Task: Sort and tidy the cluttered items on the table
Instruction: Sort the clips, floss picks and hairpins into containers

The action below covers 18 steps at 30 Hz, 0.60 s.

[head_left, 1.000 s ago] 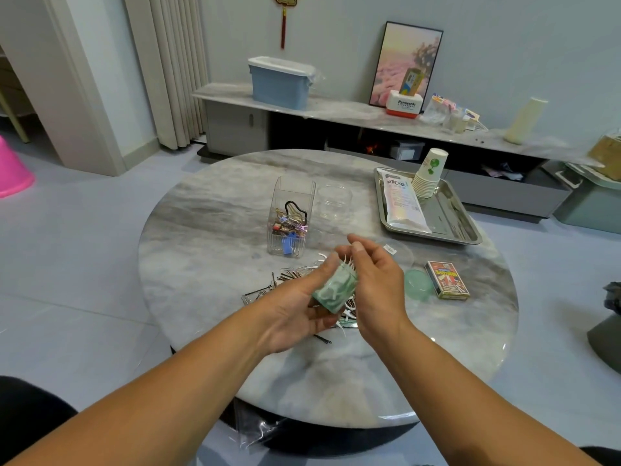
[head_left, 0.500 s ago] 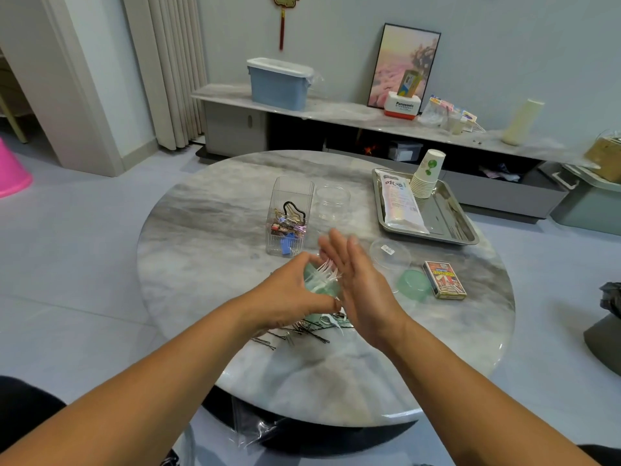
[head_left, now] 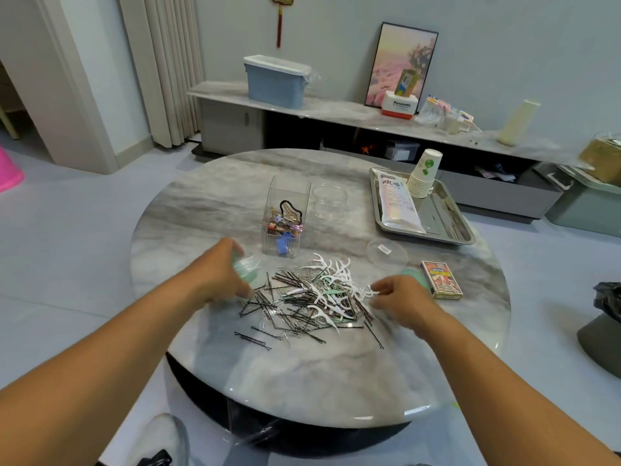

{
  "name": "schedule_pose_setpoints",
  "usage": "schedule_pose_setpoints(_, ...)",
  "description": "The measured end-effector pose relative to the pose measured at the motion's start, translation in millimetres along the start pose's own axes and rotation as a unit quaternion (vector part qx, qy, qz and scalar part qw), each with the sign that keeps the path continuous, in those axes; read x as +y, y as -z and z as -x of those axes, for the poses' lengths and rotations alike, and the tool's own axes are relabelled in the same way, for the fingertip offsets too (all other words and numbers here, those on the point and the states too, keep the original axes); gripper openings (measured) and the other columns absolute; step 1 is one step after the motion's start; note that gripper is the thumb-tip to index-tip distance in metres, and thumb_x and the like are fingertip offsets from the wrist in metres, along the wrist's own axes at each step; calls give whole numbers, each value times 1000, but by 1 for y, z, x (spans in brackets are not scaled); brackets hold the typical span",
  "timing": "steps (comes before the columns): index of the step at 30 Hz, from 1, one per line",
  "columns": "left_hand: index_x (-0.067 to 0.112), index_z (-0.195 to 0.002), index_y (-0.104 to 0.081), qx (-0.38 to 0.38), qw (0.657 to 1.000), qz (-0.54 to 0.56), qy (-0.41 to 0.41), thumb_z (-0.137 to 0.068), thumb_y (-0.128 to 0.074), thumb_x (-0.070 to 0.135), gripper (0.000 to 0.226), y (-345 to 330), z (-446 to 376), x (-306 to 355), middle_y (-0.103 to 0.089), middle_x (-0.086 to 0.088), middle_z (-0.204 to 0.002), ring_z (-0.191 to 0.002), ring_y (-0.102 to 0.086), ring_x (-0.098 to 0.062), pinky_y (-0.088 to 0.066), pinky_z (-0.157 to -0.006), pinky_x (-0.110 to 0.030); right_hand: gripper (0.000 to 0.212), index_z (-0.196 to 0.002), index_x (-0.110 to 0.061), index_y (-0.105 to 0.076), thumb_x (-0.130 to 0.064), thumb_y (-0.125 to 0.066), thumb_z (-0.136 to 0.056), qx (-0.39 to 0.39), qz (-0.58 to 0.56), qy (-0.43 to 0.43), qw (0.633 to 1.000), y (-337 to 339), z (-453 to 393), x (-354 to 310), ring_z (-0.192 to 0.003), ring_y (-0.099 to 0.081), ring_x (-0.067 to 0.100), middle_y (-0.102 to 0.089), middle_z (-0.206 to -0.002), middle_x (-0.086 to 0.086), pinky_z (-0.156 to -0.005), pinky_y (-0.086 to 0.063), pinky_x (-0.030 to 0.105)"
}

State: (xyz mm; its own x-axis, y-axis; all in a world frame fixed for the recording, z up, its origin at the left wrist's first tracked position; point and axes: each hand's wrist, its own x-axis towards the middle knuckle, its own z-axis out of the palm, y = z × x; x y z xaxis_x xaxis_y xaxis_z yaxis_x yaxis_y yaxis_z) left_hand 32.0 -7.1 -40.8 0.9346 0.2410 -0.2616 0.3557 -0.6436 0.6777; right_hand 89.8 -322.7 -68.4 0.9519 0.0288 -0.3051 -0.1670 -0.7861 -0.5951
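Observation:
A mixed pile of black hairpins (head_left: pixel 289 304) and white floss picks (head_left: pixel 336 280) lies on the round marble table (head_left: pixel 319 375). My left hand (head_left: pixel 218 274) grips a small green container (head_left: pixel 247 272) with floss picks in it, at the pile's left edge. My right hand (head_left: pixel 400 297) rests at the pile's right edge, fingers pinched at a white floss pick (head_left: pixel 364 292). A green lid (head_left: pixel 415 275) lies just behind that hand.
A clear square box of hair clips (head_left: pixel 284 216) and an empty clear jar (head_left: pixel 329 200) stand behind the pile. A clear lid (head_left: pixel 386 252) and a card pack (head_left: pixel 440 279) lie to the right. A metal tray (head_left: pixel 447 227) holds paper cups (head_left: pixel 423 174) and a packet (head_left: pixel 396 200).
My hands were together above the table around the green container. They have moved apart and down: the left hand carried the container left, the right hand went to the pile's right edge.

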Motion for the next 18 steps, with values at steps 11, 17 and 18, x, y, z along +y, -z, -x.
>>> schedule_pose_setpoints(11,21,-145,-43,14,993,-115,-38,-67,-92,19,92,-9,-25,-20,-48,-5,-142,-127,-50,-27,-45,-103,-37,64,-117,-35,-60,-68,-82,-65,9,241,115,964,-47,14,-41,-107,-58,20,-58,-112,-5,-90,-45,35)
schedule_pose_setpoints(17,23,-140,-46,19,994,-46,-100,-69,-92,20,85,-21,-19,-13,-57,0,-134,-105,-59,-18,-50,-86,-29,15,-93,-29,-74,-39,-78,-83,29,165,111,980,-45,5,-37,-92,-64,17,-68,-88,-12,-80,-50,31)
schedule_pose_setpoints(18,23,-141,-46,17,994,-39,-104,-69,-93,22,86,-24,-18,-11,-57,1,-133,-105,-59,-17,-50,-85,-27,11,-90,-28,-74,-37,-75,-85,40,170,116,978,-44,5,-37,-89,-64,17,-69,-85,-11,-76,-49,31)
